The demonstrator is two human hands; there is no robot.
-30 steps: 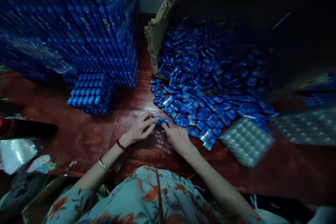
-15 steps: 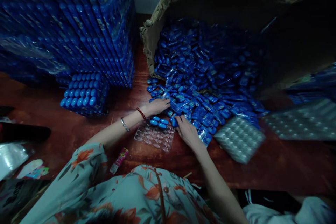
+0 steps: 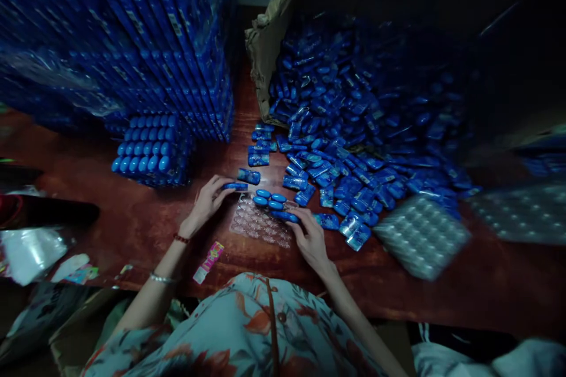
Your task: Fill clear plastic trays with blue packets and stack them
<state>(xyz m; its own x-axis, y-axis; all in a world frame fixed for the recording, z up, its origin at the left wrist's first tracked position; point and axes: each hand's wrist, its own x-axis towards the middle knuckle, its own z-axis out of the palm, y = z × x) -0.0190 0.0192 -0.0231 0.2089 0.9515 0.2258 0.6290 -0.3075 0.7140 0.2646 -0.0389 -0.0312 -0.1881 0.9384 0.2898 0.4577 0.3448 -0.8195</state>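
Observation:
My left hand pinches a small flat blue plastic container at the left of a clear moulded tray. My right hand grips another blue container over the tray's right side. Between the hands, several blue containers stand upright at the tray's far edge, their glossy oval ends facing up. The nearer cavities of the tray hold nothing. One loose blue container lies just beyond my left hand's fingers.
A torn cardboard box on its side spills a heap of blue containers onto the wooden table. Packed blue stacks rise at left, with a smaller filled block before them. Stacked clear trays lie right; a pink wrapper lies near.
My left hand has drawn back from the heap to the left with a blue container. My right hand has shifted down beside the tray, holding one. Several containers now lie apart from the heap.

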